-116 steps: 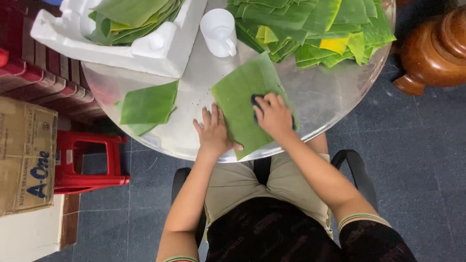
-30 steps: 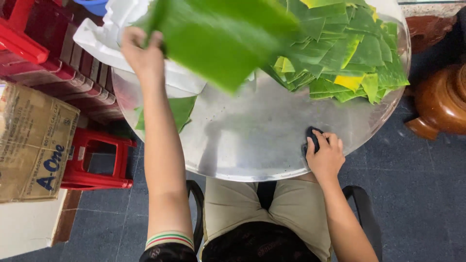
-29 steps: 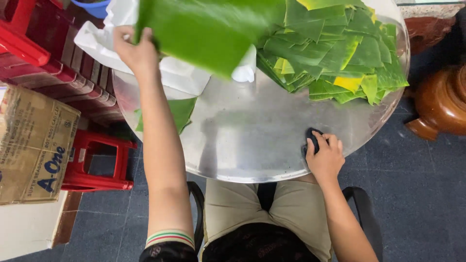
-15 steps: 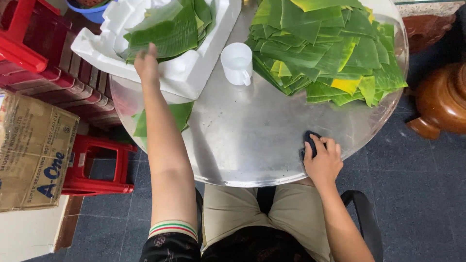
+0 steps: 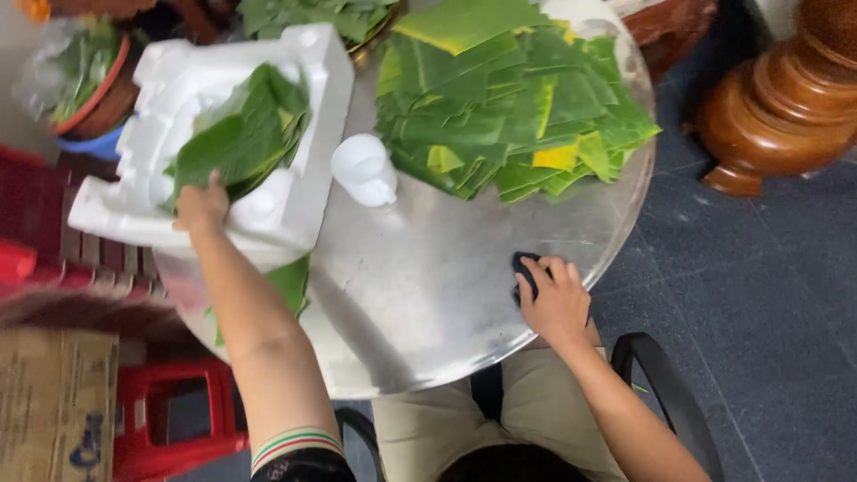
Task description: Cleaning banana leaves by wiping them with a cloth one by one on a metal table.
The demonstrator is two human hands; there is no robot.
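Observation:
My left hand (image 5: pixel 202 202) reaches out to the white foam tray (image 5: pixel 303 107) and rests on the near edge of the green leaves (image 5: pixel 245 134) lying in it, fingers on the leaf. My right hand (image 5: pixel 555 299) sits at the near right rim of the round metal table (image 5: pixel 446 295), closed over a small dark cloth (image 5: pixel 523 270). A big pile of cut green and yellow leaves (image 5: pixel 509 98) covers the far right of the table. A white plastic cup (image 5: pixel 364 170) stands between tray and pile.
One more green leaf (image 5: pixel 290 284) lies partly under the tray at the table's left edge. A red plastic stool (image 5: pixel 174 419) and a cardboard box (image 5: pixel 54 406) stand at lower left. A brown wooden post base (image 5: pixel 786 107) stands at right. A bowl of greens (image 5: pixel 85 76) sits far left.
My left hand carried a large leaf up and over to the foam tray and laid it there. My right hand stayed on the dark cloth at the table's rim.

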